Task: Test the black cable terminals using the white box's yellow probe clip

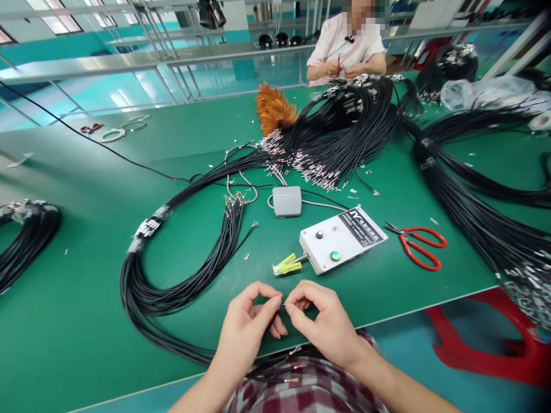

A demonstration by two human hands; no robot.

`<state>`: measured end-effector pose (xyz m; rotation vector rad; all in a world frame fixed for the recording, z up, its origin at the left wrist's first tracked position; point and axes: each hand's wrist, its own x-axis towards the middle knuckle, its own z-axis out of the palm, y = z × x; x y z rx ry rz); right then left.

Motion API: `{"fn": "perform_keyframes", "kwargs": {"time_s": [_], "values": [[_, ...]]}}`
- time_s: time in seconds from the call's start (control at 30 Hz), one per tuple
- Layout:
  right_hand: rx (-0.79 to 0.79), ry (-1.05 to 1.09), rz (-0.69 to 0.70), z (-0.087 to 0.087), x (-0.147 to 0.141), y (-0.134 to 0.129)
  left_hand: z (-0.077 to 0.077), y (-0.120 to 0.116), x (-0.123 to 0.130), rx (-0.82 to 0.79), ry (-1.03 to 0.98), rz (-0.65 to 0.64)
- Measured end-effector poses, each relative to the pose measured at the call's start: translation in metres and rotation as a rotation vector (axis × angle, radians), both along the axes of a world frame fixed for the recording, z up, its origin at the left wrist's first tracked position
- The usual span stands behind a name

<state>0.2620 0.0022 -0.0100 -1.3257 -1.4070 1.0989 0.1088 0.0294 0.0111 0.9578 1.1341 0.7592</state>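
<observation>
My left hand (249,321) and my right hand (321,318) meet at the table's front edge, each pinching with thumb and forefinger. A thin, pale wire end shows between the fingertips; the rest of it is hidden. Black cables (172,338) run from a taped bundle to beneath my left hand, and several stripped ends lie over my lap. Just beyond my hands stands a white box (340,244) with a lit green button and a yellow clip (287,265) on its shaft.
Red-handled scissors (419,246) lie right of the box. A grey box (287,201), cable bundles (344,137) and an orange feathery bunch (275,109) are farther back. Across the green table (99,183) sits a person (336,49). A red stool (482,344) stands at the lower right.
</observation>
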Motion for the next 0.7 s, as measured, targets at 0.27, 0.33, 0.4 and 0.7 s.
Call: {"fn": "perform_keyframes", "kwargs": {"time_s": [0.27, 0.33, 0.4, 0.7], "values": [[0.073, -0.141, 0.064, -0.006, 0.008, 0.003, -0.007, -0.007, -0.001, 0.064, 0.114, 0.000], [0.071, -0.158, 0.065, -0.009, 0.010, 0.003, -0.009, -0.006, 0.001, 0.087, 0.103, 0.051], [0.073, -0.213, 0.071, -0.010, 0.013, 0.002, -0.011, -0.005, 0.003, 0.105, 0.102, 0.096], [0.400, -0.819, 0.194, 0.006, 0.011, 0.005, -0.016, -0.005, 0.001, 0.207, 0.156, -0.005]]}}
